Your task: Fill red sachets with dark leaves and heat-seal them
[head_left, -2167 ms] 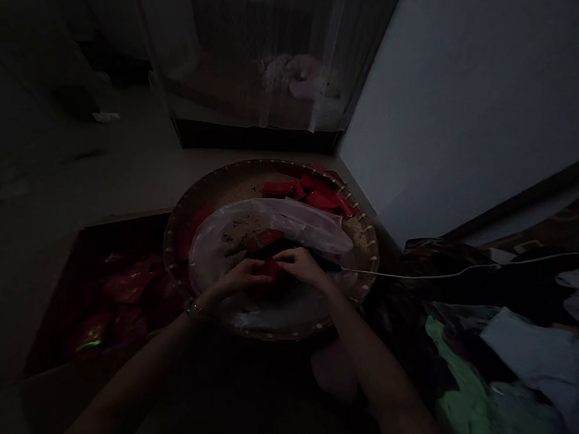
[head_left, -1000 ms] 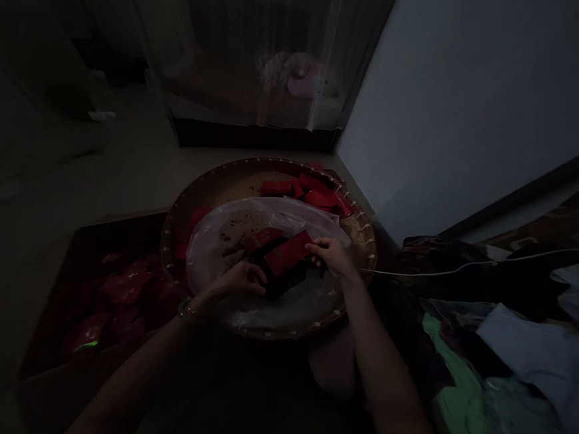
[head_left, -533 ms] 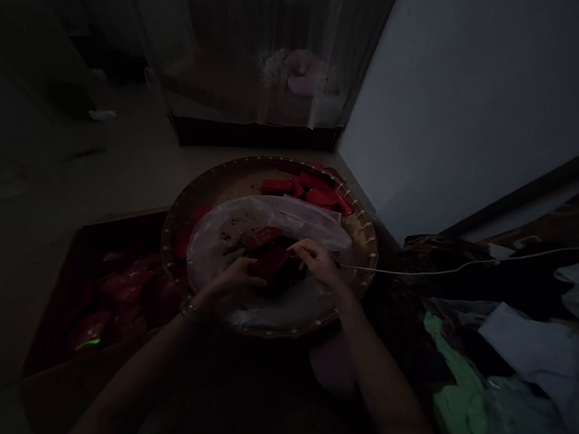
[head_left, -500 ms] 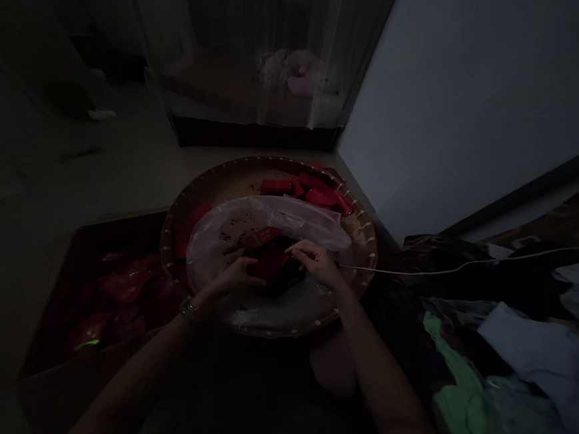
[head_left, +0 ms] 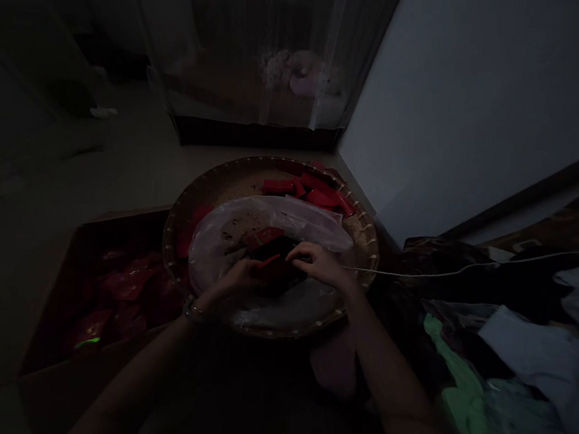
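Note:
In dim light, my left hand [head_left: 239, 274] is closed on a red packet [head_left: 268, 262], which is tilted with its edge toward me. My right hand [head_left: 318, 263] is beside it, fingers curled and pinched together; what they hold, if anything, is too dark to make out. A dark object, its outline unclear, lies under and between both hands. Another red packet [head_left: 268, 235] with faint print rests just beyond them. All this is over a crumpled translucent plastic sheet [head_left: 204, 254], which holds small dark bits and lies in a round woven bamboo tray [head_left: 169, 237].
Several red packets [head_left: 321, 196] are heaped at the tray's far right. A cardboard box [head_left: 43, 321] of shiny red packages stands at left. From the right, a white cable [head_left: 415, 275] runs toward my right hand. Piled clothes [head_left: 525, 342] lie at right, below a pale wall [head_left: 478, 111].
The red packet by my left hand has tipped from lying broad side up to showing its edge, and my left fingers have closed round it. My right hand has barely moved.

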Demonstrator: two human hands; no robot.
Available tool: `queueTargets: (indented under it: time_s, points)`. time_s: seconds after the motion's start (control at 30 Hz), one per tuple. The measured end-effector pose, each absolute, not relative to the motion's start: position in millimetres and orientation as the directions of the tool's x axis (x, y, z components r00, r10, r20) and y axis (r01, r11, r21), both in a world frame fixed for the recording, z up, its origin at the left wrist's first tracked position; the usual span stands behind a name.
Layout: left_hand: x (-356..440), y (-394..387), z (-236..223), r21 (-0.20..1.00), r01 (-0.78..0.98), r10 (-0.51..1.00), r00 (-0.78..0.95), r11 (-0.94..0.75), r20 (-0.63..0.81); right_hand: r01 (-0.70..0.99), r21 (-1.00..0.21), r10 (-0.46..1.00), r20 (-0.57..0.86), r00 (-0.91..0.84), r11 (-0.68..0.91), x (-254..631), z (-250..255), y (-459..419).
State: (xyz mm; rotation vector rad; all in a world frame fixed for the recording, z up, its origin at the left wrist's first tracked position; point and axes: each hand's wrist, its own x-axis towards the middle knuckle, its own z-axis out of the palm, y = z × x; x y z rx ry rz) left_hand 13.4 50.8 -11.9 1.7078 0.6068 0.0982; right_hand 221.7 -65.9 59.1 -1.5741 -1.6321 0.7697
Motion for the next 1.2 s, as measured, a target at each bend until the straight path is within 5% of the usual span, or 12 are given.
queueTargets:
  time_s: [0.7, 0.93, 1.2]
  points:
    - [12.7, 49.6, -8.3, 0.948, 0.318, 0.427, 0.862, -0.033, -0.275, 0.683, -0.719, 0.971, 0.231, 0.060, 0.128, 213.7, 54.5, -67.0]
    - [12.9, 46.2, -2.2, 0.944, 0.324, 0.414, 0.868, -0.053, -0.275, 0.778, -0.613, 0.989, 0.137, -0.062, 0.134, 213.7, 52.3, -66.8]
    - [11.4, 44.3, -5.8, 0.945, 0.304, 0.381, 0.894, -0.124, -0.237, 0.642, -0.747, 0.975, 0.035, -0.221, 0.172, 222.7, 53.6, -57.6]
